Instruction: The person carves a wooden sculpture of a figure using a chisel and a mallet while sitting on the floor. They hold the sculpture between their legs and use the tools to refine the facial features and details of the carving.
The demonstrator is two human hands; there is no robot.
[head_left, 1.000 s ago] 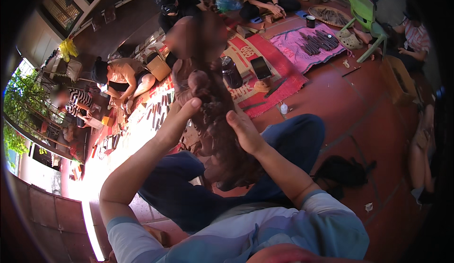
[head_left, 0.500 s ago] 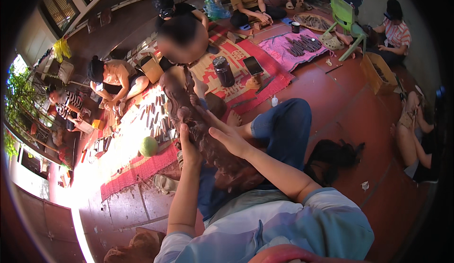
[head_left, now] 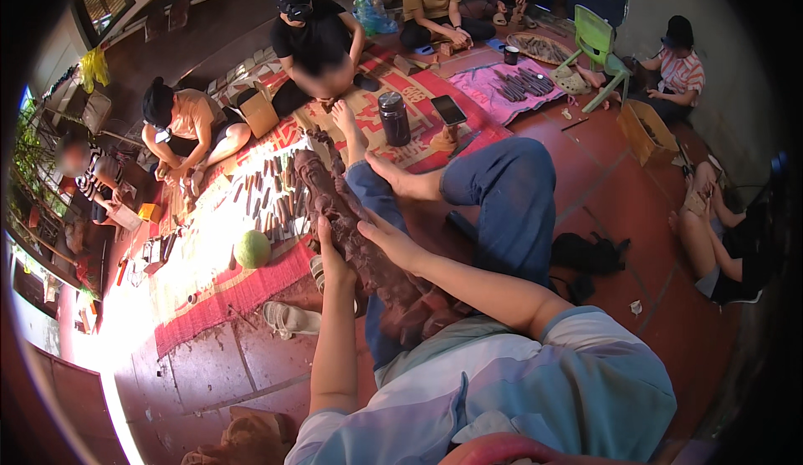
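Note:
A dark brown carved wooden figure [head_left: 357,252] leans across my lap, its narrow top away from me and its wider base near my waist. My left hand [head_left: 335,260] grips the figure's left side, thumb pointing up along the carving. On the opposite side my right hand [head_left: 395,246] rests closed round it, thumb on the near face. The fingers of both hands are partly hidden behind the wood. Beyond the figure's top lie many wood-handled carving tools [head_left: 272,193] in rows on a red patterned mat [head_left: 276,277].
A green ball-shaped object [head_left: 252,249] and a sandal [head_left: 291,319] lie to the left. Ahead stand a dark jar [head_left: 393,119] and a phone [head_left: 448,110] on a stand. A pink cloth [head_left: 477,84] bears more tools near a green chair [head_left: 595,40]. Several people sit around, some working with their hands.
The carved figure has come down closer to my lap, and both hands have moved down with it, still holding it. My right foot now shows more clearly beyond it.

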